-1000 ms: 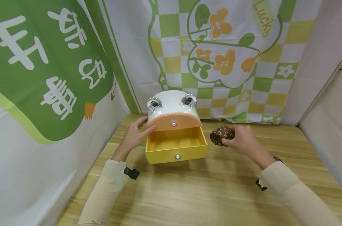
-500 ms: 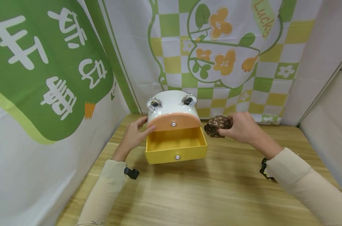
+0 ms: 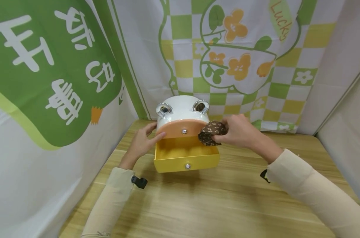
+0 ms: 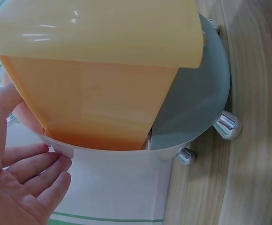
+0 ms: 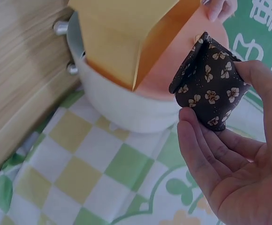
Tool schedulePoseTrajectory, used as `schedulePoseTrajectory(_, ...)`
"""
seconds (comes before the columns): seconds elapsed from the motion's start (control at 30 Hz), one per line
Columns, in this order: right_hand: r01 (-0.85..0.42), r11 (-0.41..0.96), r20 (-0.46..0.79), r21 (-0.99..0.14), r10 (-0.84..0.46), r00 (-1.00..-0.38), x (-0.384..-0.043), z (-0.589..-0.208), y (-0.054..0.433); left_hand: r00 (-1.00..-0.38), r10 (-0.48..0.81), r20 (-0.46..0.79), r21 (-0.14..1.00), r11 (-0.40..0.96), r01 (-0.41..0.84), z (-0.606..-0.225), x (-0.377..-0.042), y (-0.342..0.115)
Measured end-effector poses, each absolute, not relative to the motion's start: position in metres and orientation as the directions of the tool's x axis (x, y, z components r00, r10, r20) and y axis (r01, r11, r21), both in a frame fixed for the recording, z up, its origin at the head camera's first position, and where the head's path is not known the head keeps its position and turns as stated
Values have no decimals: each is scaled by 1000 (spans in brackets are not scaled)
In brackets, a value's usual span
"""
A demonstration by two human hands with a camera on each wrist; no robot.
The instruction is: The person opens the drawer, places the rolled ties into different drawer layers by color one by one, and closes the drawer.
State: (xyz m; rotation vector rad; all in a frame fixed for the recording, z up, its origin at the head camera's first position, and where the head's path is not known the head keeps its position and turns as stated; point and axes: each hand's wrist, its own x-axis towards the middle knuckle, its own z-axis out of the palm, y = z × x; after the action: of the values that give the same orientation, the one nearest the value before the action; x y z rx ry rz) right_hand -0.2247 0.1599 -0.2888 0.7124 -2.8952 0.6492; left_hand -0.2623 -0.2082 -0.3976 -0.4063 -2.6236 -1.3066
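Note:
A white frog-like drawer box (image 3: pixel 181 106) stands on the table, with silver-ringed eyes and an orange upper drawer (image 3: pixel 175 129). Its yellow lower drawer (image 3: pixel 171 165) is pulled out, and the bare inside shows. My left hand (image 3: pixel 140 143) holds the box's left side, thumb on the orange front and fingers against the side wall (image 4: pixel 37 180). A small brown floral fabric pouch (image 3: pixel 212 129) is pinched between the thumb and fingers of my right hand (image 3: pixel 240 131). It hangs above the open drawer's right rear corner, in front of the orange drawer's right end. The right wrist view shows the pouch (image 5: pixel 213 86) folded.
The wooden table (image 3: pixel 198 205) spreads in front and to the right of the box. A checkered cloth (image 3: pixel 257 82) hangs close behind it, and a green and white cloth (image 3: pixel 49 72) hangs on the left. Silver feet (image 4: pixel 227 125) support the box.
My right hand has carried the pouch leftward, from beside the box to above the drawer's right side. My left hand has stayed on the box.

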Motion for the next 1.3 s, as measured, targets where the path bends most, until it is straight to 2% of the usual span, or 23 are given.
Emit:
schedulePoseTrajectory(0.57, -553, 732, 162, -398, -538, -827, -233, -318, 119, -951, 159, 266, 746, 591, 307, -395, -264, -208)
schedulePoseTrajectory(0.93, -575, 733, 148, -363, -564, -812, -239, -337, 106, -956, 155, 251, 749, 595, 293, -395, -263, -209)
schedulePoseTrajectory(1.3, -570, 717, 124, -402, -574, -809, -253, -352, 96, -955, 146, 258, 752, 590, 293, -398, -264, -208)
